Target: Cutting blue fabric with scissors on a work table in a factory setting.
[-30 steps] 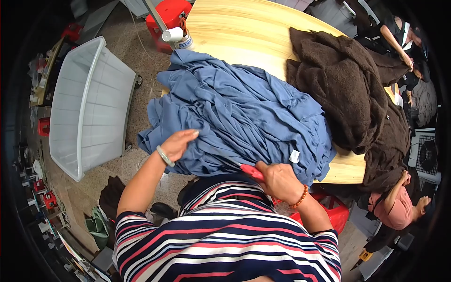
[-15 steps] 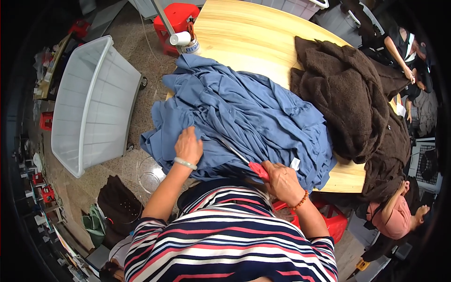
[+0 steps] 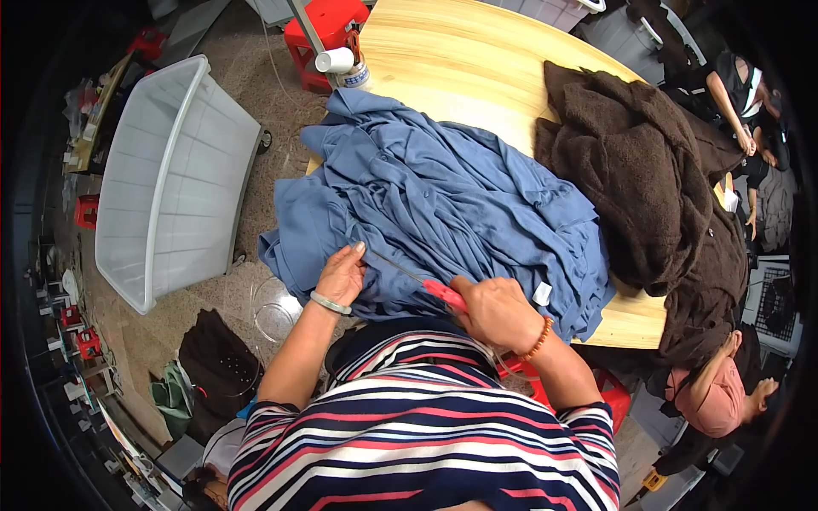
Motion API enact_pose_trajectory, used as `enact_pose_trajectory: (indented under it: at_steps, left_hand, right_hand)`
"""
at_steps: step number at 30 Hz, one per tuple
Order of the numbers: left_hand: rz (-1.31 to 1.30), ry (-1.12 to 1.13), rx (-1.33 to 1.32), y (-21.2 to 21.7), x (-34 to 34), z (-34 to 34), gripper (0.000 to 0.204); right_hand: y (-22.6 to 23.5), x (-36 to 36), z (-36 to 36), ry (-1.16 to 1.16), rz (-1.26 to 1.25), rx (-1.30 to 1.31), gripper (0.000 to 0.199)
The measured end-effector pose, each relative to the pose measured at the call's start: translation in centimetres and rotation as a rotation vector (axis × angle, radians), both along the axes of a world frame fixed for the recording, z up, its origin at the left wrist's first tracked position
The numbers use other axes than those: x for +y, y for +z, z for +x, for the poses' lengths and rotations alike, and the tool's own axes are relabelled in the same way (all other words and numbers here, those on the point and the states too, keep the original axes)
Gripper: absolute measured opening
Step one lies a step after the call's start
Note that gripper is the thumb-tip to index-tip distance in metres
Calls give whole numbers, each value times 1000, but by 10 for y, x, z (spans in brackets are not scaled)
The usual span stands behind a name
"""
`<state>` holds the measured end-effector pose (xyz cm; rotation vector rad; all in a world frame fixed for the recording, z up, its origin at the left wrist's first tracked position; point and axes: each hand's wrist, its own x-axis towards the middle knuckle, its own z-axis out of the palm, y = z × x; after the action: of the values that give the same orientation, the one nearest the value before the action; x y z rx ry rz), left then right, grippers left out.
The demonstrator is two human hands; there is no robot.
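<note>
Blue button-up garments point(image 3: 460, 196) lie in a wrinkled heap on the near left of the wooden table, overhanging its edge. My right hand point(image 3: 503, 313) is closed around red-handled scissors point(image 3: 445, 295). Their long, thin metal blades look closed and point up and left over the blue cloth, with the tip close to my left fingertips. My left hand point(image 3: 342, 277) is closed in a pinch at the heap's near left part. What lies between its thumb and finger is too small to make out. A small white label point(image 3: 542, 294) shows on the cloth right of my right hand.
A brown fleecy heap point(image 3: 626, 162) covers the table's right side. The wooden table point(image 3: 443, 60) has a cup and jar point(image 3: 345, 68) at its far left corner. A pale wheeled bin point(image 3: 175, 187) stands left. Co-workers point(image 3: 711, 396) are at the right.
My left hand has gone from lying on the cloth to a pinch, slightly lower. The scissors have moved left and up, bringing their tip near it.
</note>
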<state>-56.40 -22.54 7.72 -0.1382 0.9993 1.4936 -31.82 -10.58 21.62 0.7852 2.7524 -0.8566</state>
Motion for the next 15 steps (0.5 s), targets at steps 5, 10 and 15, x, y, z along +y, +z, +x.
enact_pose_trajectory:
  at_steps: [5,10,15]
  left_hand:
    - [45,-37,26,-15,-12,-9,8]
    - [42,-157,202,-22,-23,1,18]
    - [69,-197,168,-33,-24,-1,20]
  right_hand:
    - [-3,-2,6,88,11,-18,17]
    - [-1,-2,17,103,-22,-123,17]
    - [-9,6,-13,84,112,29,14]
